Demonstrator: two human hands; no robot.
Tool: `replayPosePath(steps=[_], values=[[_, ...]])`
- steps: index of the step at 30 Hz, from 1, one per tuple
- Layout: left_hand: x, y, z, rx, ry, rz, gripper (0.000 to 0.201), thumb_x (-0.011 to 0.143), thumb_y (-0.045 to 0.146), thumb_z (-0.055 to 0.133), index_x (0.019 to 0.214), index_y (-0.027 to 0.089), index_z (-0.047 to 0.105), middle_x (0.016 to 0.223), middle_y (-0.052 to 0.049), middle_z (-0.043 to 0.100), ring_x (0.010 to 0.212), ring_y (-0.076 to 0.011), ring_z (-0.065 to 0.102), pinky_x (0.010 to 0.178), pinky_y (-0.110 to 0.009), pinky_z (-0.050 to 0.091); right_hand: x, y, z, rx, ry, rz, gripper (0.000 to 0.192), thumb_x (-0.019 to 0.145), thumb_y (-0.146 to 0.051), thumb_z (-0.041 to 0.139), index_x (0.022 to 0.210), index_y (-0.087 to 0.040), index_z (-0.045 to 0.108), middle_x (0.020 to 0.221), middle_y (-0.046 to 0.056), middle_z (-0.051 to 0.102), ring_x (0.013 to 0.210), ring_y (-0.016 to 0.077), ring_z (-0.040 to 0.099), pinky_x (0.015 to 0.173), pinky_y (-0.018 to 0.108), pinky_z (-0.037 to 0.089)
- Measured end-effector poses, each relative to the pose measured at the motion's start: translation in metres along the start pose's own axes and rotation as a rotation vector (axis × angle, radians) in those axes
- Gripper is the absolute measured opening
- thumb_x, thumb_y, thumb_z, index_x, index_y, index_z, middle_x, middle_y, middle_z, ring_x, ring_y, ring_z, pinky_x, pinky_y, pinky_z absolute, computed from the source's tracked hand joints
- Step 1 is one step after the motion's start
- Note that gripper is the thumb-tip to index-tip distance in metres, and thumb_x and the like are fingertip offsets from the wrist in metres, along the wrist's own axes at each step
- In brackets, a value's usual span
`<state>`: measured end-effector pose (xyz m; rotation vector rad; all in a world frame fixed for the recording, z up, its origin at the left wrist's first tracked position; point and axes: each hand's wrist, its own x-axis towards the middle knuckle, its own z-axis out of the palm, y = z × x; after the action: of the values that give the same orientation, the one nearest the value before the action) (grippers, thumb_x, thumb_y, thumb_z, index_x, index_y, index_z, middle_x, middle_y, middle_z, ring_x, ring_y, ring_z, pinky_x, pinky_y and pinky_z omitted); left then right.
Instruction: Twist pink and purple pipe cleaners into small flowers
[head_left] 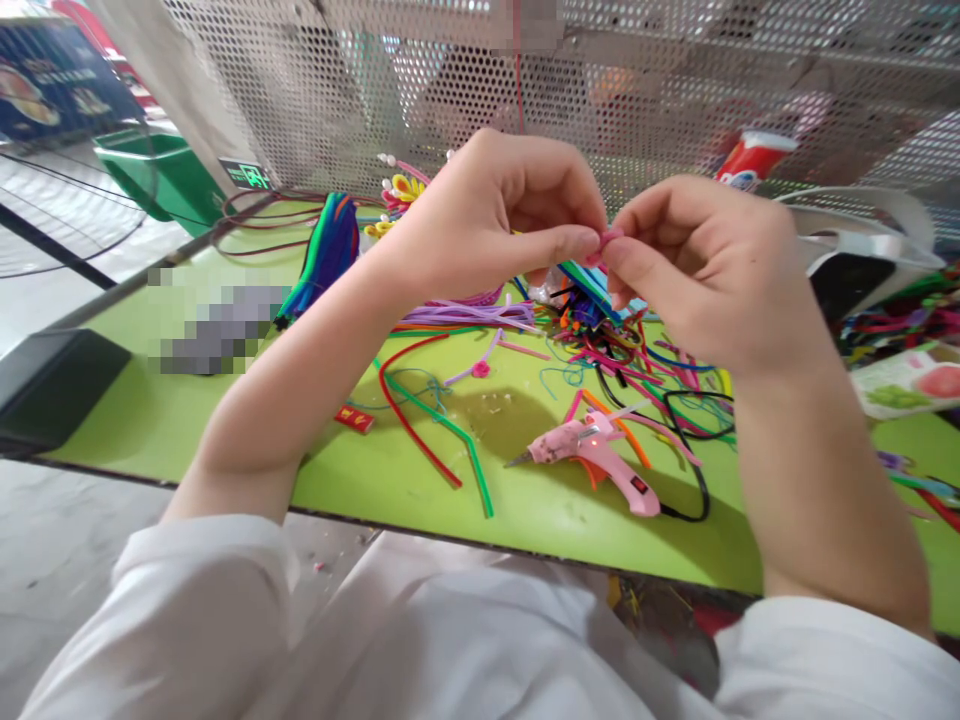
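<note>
Green table (225, 440) under pinching hands holds glue gun (592, 450), scattered cords (600, 350).

Bright, even daylight, soft shadows on the table (225, 400), slightly blurred, edges bowed.

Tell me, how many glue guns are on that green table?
1. The pink glue gun lies on the green table below the right hand, nozzle pointing left. More could hide under the pipe-cleaner pile.

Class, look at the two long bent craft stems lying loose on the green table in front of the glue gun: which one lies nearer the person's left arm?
The red stem. The green stem runs beside it, on the glue gun side.
</note>
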<state>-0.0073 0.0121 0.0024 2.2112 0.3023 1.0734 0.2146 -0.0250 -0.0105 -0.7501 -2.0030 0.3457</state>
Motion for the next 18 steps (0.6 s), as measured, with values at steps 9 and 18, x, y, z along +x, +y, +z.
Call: replayPosePath(steps=[9, 18], values=[[0.005, -0.009, 0.019, 0.032, 0.155, 0.011, 0.022, 0.096, 0.036, 0.067, 0.091, 0.014, 0.065, 0.082, -0.002, 0.069, 0.055, -0.0036, 0.059, 0.053, -0.02, 0.041, 0.005, 0.001, 0.012, 0.141, 0.124, 0.031, 0.04, 0.091, -0.058, 0.071, 0.08, -0.02, 0.063, 0.061, -0.007, 0.059, 0.05, 0.0048, 0.053, 0.046, 0.018, 0.043], [0.003, -0.01, 0.013, 0.47, 0.198, 0.073, 0.014, 0.09, 0.03, 0.068, 0.087, 0.017, 0.07, 0.067, 0.003, 0.058, 0.055, -0.0063, 0.057, 0.062, -0.021, 0.038, 0.007, 0.017, 0.02, 0.288, 0.095, 0.223, 0.048, 0.089, -0.066, 0.07, 0.075, -0.021, 0.058, 0.056, -0.007, 0.052, 0.044, 0.0061, 0.042, 0.04, 0.021, 0.036]])
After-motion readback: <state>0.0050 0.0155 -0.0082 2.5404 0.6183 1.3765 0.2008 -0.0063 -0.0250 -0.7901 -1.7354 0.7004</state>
